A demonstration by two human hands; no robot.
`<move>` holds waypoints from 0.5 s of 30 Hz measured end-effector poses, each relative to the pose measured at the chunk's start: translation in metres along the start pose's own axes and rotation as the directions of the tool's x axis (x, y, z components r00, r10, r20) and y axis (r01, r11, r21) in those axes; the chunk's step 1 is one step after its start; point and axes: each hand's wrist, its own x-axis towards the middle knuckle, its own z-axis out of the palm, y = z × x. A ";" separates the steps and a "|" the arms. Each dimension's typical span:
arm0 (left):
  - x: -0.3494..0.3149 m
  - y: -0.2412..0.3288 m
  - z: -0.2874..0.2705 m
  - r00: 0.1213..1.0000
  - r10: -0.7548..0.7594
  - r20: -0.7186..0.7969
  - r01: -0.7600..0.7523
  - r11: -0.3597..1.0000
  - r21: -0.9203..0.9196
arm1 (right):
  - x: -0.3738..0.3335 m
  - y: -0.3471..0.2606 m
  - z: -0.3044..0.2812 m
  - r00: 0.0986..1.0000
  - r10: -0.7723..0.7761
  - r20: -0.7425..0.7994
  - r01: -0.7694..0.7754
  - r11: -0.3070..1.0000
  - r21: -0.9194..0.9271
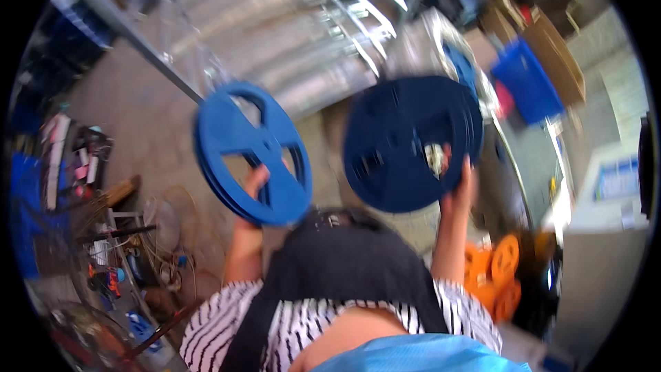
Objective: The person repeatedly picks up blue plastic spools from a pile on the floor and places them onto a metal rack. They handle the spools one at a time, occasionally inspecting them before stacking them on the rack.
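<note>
In my left hand (257, 179) is a blue plastic reel (237, 139), a two-flanged disc with large cut-outs. It tilts, and my fingers show through one of its openings. On the right, a darker blue reel (392, 114) of similar kind is gripped at its right-hand rim by my right hand (463, 182). Part of that hand is behind the disc, and a fingertip shows through a cut-out. Both reels are raised in front of my dark apron (348, 255), apart from each other. Motion blurs the picture somewhat.
Orange reels (501, 272) are piled at the lower right. A metal frame (138, 34) and shiny wrapped stacks (261, 34) stand ahead. A blue bin (529, 81) and a cardboard box (558, 55) are at the far right. Cables and tools clutter the left.
</note>
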 end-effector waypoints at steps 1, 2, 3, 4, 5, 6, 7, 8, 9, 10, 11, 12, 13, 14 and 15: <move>-0.003 0.006 0.002 0.998 0.048 0.038 -0.049 0.998 0.030 | -0.002 0.007 0.014 0.997 -0.004 -0.071 0.002 0.999 -0.034; -0.008 0.020 0.003 0.992 0.115 0.059 -0.121 0.986 0.117 | 0.000 0.017 0.019 0.999 -0.022 0.028 0.025 0.992 -0.122; -0.020 0.036 0.012 0.990 0.139 -0.037 -0.131 0.977 0.171 | 0.007 0.031 0.024 0.999 0.000 0.051 0.008 0.988 -0.157; -0.019 0.048 0.011 0.982 0.189 0.009 -0.188 0.970 0.154 | 0.010 0.040 0.031 0.999 -0.006 0.037 0.013 0.985 -0.174; -0.026 0.063 0.030 0.968 0.248 0.033 -0.251 0.956 0.155 | 0.013 0.027 0.032 1.000 0.003 -0.002 -0.004 0.974 -0.228; -0.038 0.077 0.036 0.949 0.312 0.035 -0.313 0.930 0.194 | 0.022 0.042 0.026 1.000 0.011 0.025 -0.005 0.976 -0.216; -0.037 0.095 0.037 0.953 0.286 0.094 -0.299 0.940 0.164 | 0.025 0.051 0.017 1.000 -0.021 0.000 0.021 0.972 -0.235; -0.038 0.115 0.044 0.944 0.314 0.100 -0.327 0.926 0.186 | 0.034 0.058 0.011 0.998 -0.051 -0.024 0.043 0.967 -0.251; -0.043 0.137 0.055 0.932 0.344 0.118 -0.361 0.915 0.179 | 0.042 0.068 0.006 0.997 -0.077 -0.028 0.067 0.966 -0.250; -0.060 0.163 0.068 0.913 0.393 0.108 -0.407 0.891 0.199 | 0.049 0.083 0.008 0.998 -0.063 -0.013 0.059 0.971 -0.234; -0.045 0.177 0.066 0.912 0.384 0.142 -0.403 0.901 0.157 | 0.053 0.080 0.002 0.988 -0.130 -0.083 0.105 0.961 -0.257; -0.047 0.202 0.076 0.903 0.402 0.150 -0.424 0.890 0.169 | 0.061 0.091 0.000 0.986 -0.145 -0.081 0.121 0.962 -0.246; -0.042 0.220 0.091 0.867 0.467 0.177 -0.495 0.851 0.179 | 0.064 0.097 0.000 0.983 -0.153 -0.098 0.126 0.964 -0.236; -0.030 0.238 0.106 0.826 0.524 0.207 -0.559 0.809 0.181 | 0.067 0.097 0.002 0.979 -0.166 -0.120 0.135 0.964 -0.230; -0.009 0.262 0.113 0.762 0.573 0.300 -0.640 0.738 0.216 | 0.071 0.098 0.005 0.978 -0.168 -0.127 0.136 0.964 -0.230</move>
